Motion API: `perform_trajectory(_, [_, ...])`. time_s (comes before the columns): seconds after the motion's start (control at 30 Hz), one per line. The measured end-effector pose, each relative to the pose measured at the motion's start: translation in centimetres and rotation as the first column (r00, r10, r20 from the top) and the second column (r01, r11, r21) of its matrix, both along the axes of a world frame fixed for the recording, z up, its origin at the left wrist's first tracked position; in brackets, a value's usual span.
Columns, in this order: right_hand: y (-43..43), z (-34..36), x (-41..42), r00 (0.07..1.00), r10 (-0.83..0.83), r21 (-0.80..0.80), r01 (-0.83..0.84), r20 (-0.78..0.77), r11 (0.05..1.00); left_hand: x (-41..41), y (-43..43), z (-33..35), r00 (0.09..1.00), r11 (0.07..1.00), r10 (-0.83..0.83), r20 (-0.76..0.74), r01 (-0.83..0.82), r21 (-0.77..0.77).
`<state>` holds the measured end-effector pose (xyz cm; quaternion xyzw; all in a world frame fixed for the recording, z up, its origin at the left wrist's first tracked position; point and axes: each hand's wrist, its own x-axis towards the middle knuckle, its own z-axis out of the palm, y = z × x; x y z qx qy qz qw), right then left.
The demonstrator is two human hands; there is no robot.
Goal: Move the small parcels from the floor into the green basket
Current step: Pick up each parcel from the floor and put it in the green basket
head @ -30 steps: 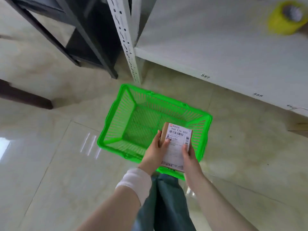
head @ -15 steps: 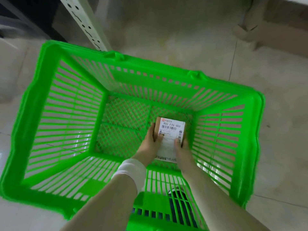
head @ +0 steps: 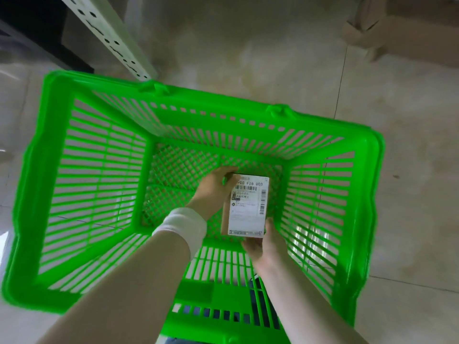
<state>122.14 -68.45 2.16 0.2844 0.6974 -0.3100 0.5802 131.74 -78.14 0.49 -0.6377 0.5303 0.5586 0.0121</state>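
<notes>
Since half a second ago both hands have shifted along the small brown parcel with a white shipping label [head: 248,207]: the left hand [head: 216,187] now curls over its far left corner, the right hand [head: 263,244] cups its near edge. Both hold it low inside the green slatted plastic basket [head: 47,170], toward the right of the mesh bottom; whether it touches bottom is unclear. A white wristband [head: 181,227] wraps the left wrist. Glossy beige floor tiles [head: 409,207] surround the basket. A perforated white shelf post [head: 111,36] stands at its far left corner; blurred brown cardboard [head: 409,33] is cut off top right.
</notes>
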Motion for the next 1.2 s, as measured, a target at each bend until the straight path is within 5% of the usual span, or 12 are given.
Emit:
perform_trajectory(0.17, [-1.9,2.0,-1.7,0.941,0.226,-0.057,-0.247,-0.251,0.967,2.1,1.6,1.3,0.971,0.971,0.229,0.063,-0.232,0.060])
perform_trajectory(0.33, [-4.8,2.3,-3.4,0.733,0.471,-0.067,-0.571,-0.491,0.818,2.3,2.6,1.4,0.946,0.938,0.319,0.058,-0.324,0.124])
perform_trajectory(0.47, [-6.0,0.7,-4.4,0.598,0.543,-0.010,-0.677,-0.589,0.736,0.9,2.5,0.1,0.944,0.932,0.328,0.027,-0.329,0.151])
perform_trajectory(0.97, [-5.8,1.9,-4.0,0.612,0.551,-0.066,-0.701,-0.568,0.710,0.0,2.7,0.2,0.891,0.872,0.454,-0.007,-0.443,0.207])
perform_trajectory(1.2, [-2.1,18.2,-3.1,0.665,0.514,-0.153,-0.679,-0.542,0.718,-1.1,4.5,16.5,0.891,0.879,0.445,0.088,-0.453,0.150])
